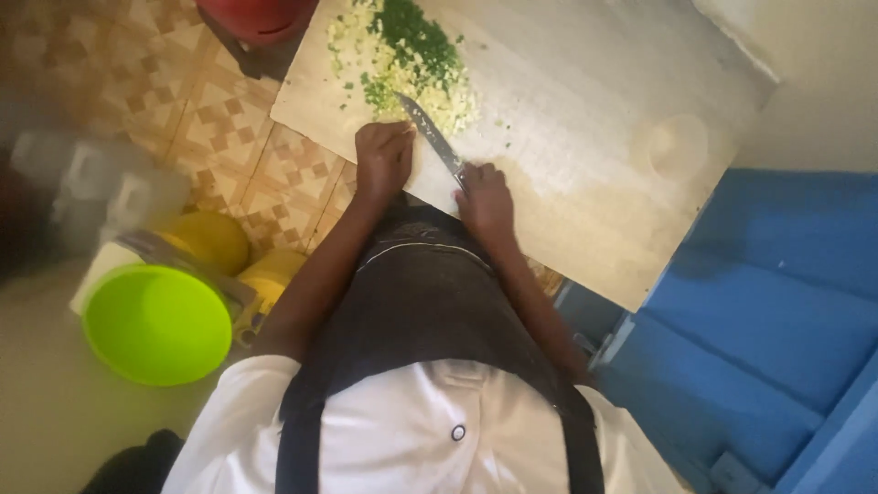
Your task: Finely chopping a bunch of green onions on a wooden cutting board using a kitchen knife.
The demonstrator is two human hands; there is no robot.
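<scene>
A large pale wooden cutting board (585, 137) lies in front of me. A heap of finely chopped green and pale yellow vegetables (407, 59) sits at its far left corner. My right hand (485, 201) is closed around the handle of a knife (432, 137). The blade points up and left, with its tip at the edge of the heap. My left hand (384, 157) rests on the board as a curled fist just left of the blade, holding nothing that I can see. A dark apron over a white shirt fills the bottom of the view.
A lime-green round basin (155, 325) stands at the lower left, with yellow containers (215, 240) and blurred translucent jugs (91, 183) beside it. A red object (261, 16) sits past the board's corner. Blue painted wood (777, 311) fills the right. Patterned tiles (183, 101) lie below.
</scene>
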